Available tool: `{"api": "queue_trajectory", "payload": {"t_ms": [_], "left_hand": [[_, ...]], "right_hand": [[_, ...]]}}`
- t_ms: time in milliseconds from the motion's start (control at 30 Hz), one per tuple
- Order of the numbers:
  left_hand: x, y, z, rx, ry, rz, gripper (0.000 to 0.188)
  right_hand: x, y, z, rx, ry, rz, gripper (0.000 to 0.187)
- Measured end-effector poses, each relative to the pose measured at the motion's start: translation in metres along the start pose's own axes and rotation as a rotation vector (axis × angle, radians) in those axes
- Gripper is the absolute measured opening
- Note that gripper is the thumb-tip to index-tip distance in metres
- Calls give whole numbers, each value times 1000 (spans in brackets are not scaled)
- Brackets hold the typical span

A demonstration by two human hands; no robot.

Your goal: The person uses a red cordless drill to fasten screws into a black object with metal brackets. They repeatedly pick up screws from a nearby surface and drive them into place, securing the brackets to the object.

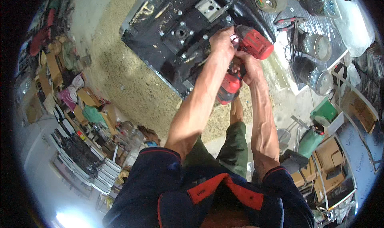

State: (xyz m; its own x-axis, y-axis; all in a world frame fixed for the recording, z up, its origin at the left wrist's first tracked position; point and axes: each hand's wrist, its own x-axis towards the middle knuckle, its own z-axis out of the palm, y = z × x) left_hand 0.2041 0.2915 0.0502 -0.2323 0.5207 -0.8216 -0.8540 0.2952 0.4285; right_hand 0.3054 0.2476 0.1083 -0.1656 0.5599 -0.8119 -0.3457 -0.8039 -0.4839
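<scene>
A red and black cordless drill is between my two hands, over the right part of a large black panel. My right hand is wrapped round its grip, with the red battery end below. At the silver front end of the drill, my left hand is closed with fingers curled in. Whether a small part sits in those fingers is hidden. Several bolt heads stand up from the panel around a square plate with a round hole. Farther back lies a light metal bracket.
On the wrapped surface at right are red-handled pliers, scissors and several clear jars, one a jar of small hardware. A green box and cardboard boxes stand lower right. Piled clutter and stacked pale strips fill the left.
</scene>
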Motion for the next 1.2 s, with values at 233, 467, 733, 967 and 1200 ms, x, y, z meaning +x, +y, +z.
{"api": "queue_trajectory", "payload": {"t_ms": [233,467,733,967,1200], "left_hand": [[-47,-17,-71,-27,20,-122,16],[-101,-8,-92,364,76,-204,15],[-31,32,-46,957,-35,403,13],[39,-11,-87,1402,138,1008,13],[25,-6,-33,1453,149,904,8]], "right_hand": [[-35,38,-46,-294,-37,60,9],[-73,96,-80,-223,-29,67,13],[-116,84,-127,238,-117,183,20],[-141,68,-165,307,-113,146,20],[-146,59,-199,210,-30,86,18]]}}
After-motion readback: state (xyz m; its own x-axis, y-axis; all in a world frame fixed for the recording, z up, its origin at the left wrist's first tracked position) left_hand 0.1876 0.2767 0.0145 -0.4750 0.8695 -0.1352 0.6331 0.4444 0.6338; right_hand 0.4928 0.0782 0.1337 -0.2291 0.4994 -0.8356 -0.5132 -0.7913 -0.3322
